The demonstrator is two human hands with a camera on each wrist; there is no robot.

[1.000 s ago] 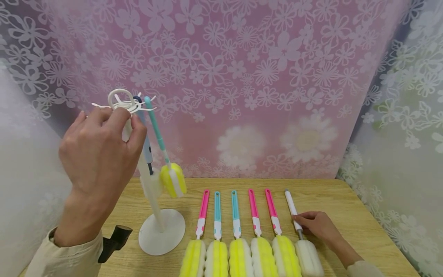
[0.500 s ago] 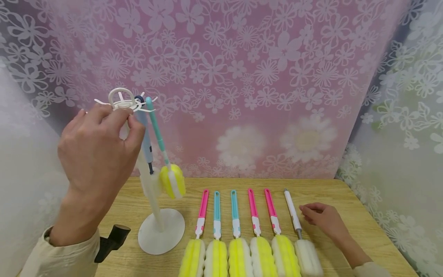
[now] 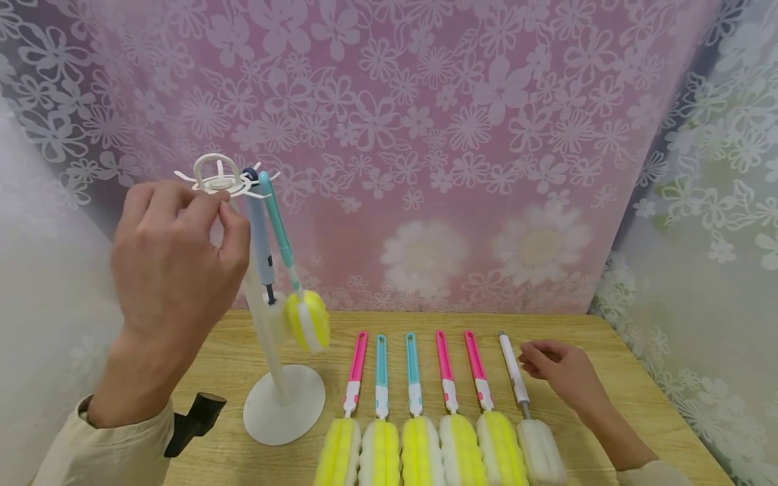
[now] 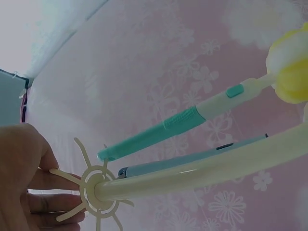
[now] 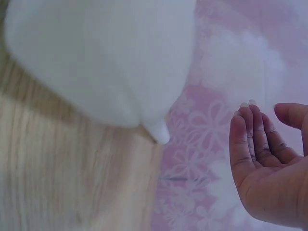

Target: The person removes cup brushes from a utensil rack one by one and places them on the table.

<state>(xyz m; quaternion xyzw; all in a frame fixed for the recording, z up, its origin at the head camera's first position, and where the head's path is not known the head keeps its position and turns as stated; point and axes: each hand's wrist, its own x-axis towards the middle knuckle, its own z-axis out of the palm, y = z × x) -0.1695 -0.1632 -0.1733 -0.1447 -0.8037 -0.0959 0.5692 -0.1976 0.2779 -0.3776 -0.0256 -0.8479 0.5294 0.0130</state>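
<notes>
My left hand (image 3: 176, 250) pinches an arm of the hook ring atop a white stand (image 3: 267, 344); in the left wrist view, the fingers (image 4: 53, 202) are behind the ring's arms. A turquoise-handled sponge brush (image 3: 281, 233) with a yellow-and-white head hangs there. Beside it hangs a blue-handled brush (image 3: 260, 236), its pale head partly hidden. My right hand (image 3: 568, 378) hovers just right of the handle of a white sponge brush (image 3: 513, 368) lying on the table. In the right wrist view, thumb and loosely bent fingers (image 5: 260, 139) are apart, holding nothing; the brush's white head (image 5: 96, 57) looms close.
Several pink- and turquoise-handled brushes (image 3: 446, 368) with yellow-and-white sponge heads lie in a row on the wooden table (image 3: 437, 320). The stand's round base (image 3: 298, 412) is at left. A floral curtain (image 3: 389, 169) hangs behind, with pale curtains at both sides.
My right hand has let go of the white brush's handle and moved up beside its upper part. The stand's top and its hanging brushes have shifted slightly right.
</notes>
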